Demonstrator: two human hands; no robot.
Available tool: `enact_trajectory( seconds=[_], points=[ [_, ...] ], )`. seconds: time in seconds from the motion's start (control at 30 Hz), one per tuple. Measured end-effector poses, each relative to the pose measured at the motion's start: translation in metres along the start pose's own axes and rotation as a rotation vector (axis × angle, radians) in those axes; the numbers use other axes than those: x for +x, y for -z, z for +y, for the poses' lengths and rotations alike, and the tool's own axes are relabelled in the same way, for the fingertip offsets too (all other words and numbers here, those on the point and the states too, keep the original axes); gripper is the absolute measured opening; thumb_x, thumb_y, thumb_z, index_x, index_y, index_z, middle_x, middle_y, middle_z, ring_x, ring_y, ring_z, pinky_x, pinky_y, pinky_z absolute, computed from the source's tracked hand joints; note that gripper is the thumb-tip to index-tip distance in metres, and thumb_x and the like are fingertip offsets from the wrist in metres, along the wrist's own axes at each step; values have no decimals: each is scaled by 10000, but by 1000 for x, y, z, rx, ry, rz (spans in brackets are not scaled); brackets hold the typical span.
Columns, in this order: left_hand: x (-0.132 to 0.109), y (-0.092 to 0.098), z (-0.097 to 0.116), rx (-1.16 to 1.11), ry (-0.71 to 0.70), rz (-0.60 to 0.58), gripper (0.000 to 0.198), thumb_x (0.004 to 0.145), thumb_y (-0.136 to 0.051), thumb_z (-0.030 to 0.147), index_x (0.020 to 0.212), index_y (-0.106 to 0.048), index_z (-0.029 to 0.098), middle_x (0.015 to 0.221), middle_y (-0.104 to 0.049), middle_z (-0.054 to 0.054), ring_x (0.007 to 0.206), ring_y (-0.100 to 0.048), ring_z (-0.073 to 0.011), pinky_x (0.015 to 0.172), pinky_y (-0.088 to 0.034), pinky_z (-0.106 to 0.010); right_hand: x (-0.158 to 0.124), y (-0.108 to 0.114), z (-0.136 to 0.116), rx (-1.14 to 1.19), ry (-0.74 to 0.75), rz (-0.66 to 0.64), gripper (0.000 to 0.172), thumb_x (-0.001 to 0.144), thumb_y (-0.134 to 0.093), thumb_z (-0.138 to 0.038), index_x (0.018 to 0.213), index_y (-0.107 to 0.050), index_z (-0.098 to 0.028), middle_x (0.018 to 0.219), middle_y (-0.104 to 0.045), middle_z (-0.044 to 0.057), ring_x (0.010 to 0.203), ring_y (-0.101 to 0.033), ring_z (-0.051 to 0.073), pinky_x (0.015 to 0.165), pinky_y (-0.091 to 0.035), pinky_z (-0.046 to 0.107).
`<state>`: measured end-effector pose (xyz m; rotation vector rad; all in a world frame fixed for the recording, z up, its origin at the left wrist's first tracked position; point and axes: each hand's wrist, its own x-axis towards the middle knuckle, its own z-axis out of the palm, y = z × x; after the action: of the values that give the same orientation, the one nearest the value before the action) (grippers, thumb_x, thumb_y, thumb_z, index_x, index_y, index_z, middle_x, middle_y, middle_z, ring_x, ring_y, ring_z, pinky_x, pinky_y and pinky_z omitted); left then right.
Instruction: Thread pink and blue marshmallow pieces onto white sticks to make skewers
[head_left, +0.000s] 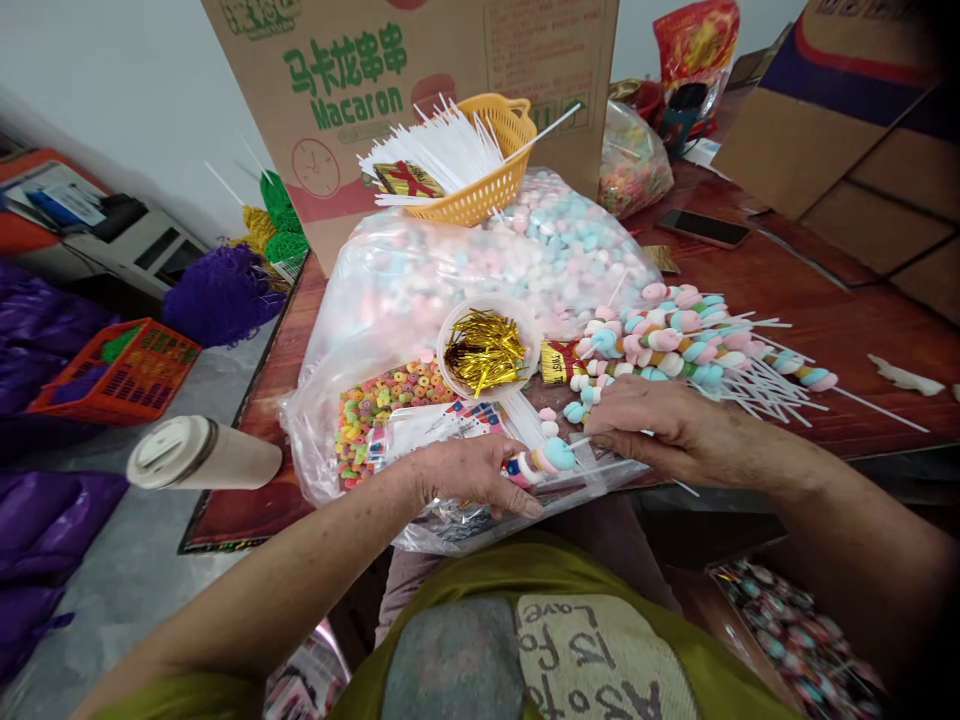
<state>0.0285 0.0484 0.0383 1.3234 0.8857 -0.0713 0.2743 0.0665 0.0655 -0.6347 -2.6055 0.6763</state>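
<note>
A short candy skewer [553, 456] with a blue marshmallow, pale pieces and a colourful printed end lies in my left hand [480, 474], whose fingers are closed around it. Just right of its tip, my right hand [660, 425] has thumb and fingers pinched together; whatever is between them is too small to make out. Beneath both hands is a clear plastic bag [592, 482]. Printed wrappers [442, 425] and ring-shaped cereal [390, 395] lie beside my left hand. Beyond my right hand is a pile of finished marshmallow skewers [675, 335] on white sticks.
A white tub [531, 335] holds gold twist ties. Behind it is a large bag of marshmallows [420, 270], topped by a yellow basket [487, 195] of white sticks. A lidded cup [232, 457] stands at the table's left edge; a phone [703, 228] lies back right.
</note>
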Motion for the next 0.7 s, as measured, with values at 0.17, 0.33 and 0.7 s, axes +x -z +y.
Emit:
enact_trajectory(
  seconds=[0.17, 0.33, 0.7],
  points=[
    [9, -5, 0, 16, -15, 3, 335, 606, -754, 352, 731, -510, 159, 593, -479, 64, 500, -432, -66, 477, -364, -196, 7, -20, 2, 59, -43, -42, 302, 938, -357, -282, 796, -588, -149, 695, -570, 28, 665, -492, 116, 617, -336, 242],
    [17, -4, 2, 274, -45, 166, 467, 569, -774, 354, 934, -544, 175, 717, -549, 40, 640, -529, -125, 587, -430, -237, 11, -35, 7, 117, -146, -29, 313, 910, -376, -302, 715, -563, -145, 641, -533, 11, 603, -458, 109, 571, -324, 235],
    [-15, -15, -10, 875, 29, 639, 245, 796, -565, 292, 999, -584, 157, 900, -668, -75, 853, -607, -238, 796, -455, -359, -14, -16, 19, 377, -400, 72, 331, 877, -444, -429, 773, -601, -158, 693, -589, 18, 624, -515, 123, 565, -399, 223]
  ],
)
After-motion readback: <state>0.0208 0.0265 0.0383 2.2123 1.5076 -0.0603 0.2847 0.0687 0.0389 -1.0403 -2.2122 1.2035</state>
